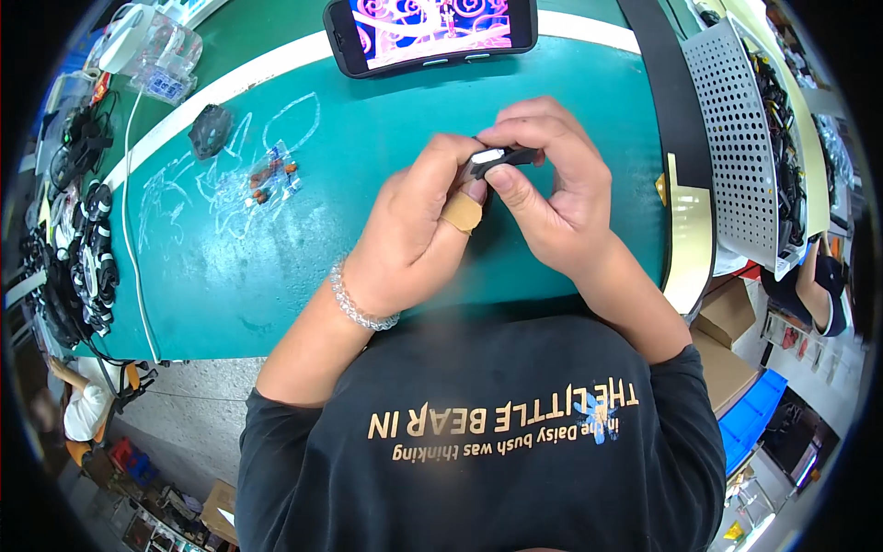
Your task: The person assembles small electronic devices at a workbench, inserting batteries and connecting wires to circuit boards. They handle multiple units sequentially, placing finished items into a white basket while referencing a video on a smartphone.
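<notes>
Over the middle of the green work table (340, 175), both my hands are closed on one small black piece with a white patch (489, 158). It is too small and too covered by fingers for me to tell its kind. My left hand (405, 225) grips its left side, with a tan wrap (463, 212) round the thumb and a clear beaded bracelet on the wrist. From the right, my right hand (570, 189) pinches the black part between thumb and fingers. The fingertips behind the piece are partly hidden.
A phone (432, 32) with a lit screen stands at the far edge. Left lie a dark lump (211, 131), small orange-brown pieces (267, 179) and a white cord (131, 230). Coiled black cables (92, 248) hang far left; a perforated grey bin (740, 138) stands right.
</notes>
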Tool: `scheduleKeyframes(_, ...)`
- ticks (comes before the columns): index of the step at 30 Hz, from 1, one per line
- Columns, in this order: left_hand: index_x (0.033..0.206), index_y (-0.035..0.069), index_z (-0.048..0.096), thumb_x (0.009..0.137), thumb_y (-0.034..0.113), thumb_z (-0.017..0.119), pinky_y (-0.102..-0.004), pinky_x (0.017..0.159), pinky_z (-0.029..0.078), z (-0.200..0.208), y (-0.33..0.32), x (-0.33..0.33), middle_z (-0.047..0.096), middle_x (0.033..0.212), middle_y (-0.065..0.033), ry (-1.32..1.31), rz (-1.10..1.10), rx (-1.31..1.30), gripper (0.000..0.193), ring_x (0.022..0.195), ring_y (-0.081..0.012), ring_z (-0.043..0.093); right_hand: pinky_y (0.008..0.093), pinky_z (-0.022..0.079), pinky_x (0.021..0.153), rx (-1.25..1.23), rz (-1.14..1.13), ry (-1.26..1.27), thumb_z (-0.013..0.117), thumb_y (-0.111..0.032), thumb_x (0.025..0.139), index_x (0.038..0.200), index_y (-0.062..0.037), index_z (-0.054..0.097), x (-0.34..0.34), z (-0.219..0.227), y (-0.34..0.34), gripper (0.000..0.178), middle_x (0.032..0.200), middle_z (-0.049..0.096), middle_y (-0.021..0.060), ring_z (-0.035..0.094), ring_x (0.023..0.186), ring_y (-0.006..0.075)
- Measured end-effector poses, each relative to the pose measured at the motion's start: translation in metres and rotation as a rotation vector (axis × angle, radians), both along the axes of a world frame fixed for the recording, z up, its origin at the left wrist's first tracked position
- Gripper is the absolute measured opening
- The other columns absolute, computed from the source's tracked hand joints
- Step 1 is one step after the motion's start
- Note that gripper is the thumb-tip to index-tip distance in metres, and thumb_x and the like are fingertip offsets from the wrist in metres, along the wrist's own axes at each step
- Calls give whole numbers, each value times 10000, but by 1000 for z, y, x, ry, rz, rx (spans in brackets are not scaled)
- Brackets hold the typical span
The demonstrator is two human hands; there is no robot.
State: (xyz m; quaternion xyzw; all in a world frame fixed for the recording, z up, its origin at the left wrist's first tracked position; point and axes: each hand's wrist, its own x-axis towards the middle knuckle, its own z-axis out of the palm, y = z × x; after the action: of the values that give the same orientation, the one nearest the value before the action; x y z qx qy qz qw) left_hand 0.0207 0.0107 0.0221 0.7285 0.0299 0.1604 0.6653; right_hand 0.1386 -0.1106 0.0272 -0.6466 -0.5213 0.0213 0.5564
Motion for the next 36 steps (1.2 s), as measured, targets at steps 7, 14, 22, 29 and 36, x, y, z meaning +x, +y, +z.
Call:
scheduleKeyframes(7, 1066, 15, 460, 924, 99, 483, -241, 624, 409, 2, -2, 0, 533, 841, -37, 2, -28, -200, 167, 698, -92, 484, 301, 441, 598, -36, 3, 120, 651, -66, 789, 856, -1, 558, -5, 9, -1, 131, 779, 552, 99, 529, 681, 222)
scheduleKeyframes(14, 1030, 21, 472, 940, 139, 493, -223, 598, 403, 3, -3, -1, 511, 801, -20, -59, -31, -257, 150, 683, -79, 470, 276, 412, 583, -38, 74, 148, 661, -60, 780, 863, -11, 566, -3, 14, -1, 136, 759, 545, 78, 514, 665, 184)
scheduleKeyframes(22, 1026, 27, 480, 939, 209, 524, -220, 553, 385, 2, -2, 1, 499, 757, -9, -158, 43, -378, 207, 627, -76, 448, 222, 349, 578, 45, 44, 297, 650, -36, 790, 838, -30, 572, -4, 9, -7, 92, 764, 543, 24, 473, 663, 101)
scheduleKeyframes(29, 1032, 15, 489, 939, 177, 519, -220, 541, 384, -1, -1, -3, 499, 778, -18, -226, -42, -374, 189, 618, -71, 440, 219, 347, 587, 49, 92, 449, 633, -48, 812, 837, -40, 568, -10, 13, -6, 70, 770, 545, 17, 463, 669, 82)
scheduleKeyframes(36, 1021, 6, 521, 923, 81, 515, -227, 589, 417, 6, -1, -9, 531, 820, -36, -259, -119, -334, 123, 676, -88, 488, 222, 329, 633, 48, 300, 399, 590, -141, 879, 889, -20, 528, -7, 19, -7, 137, 839, 507, 68, 432, 746, 113)
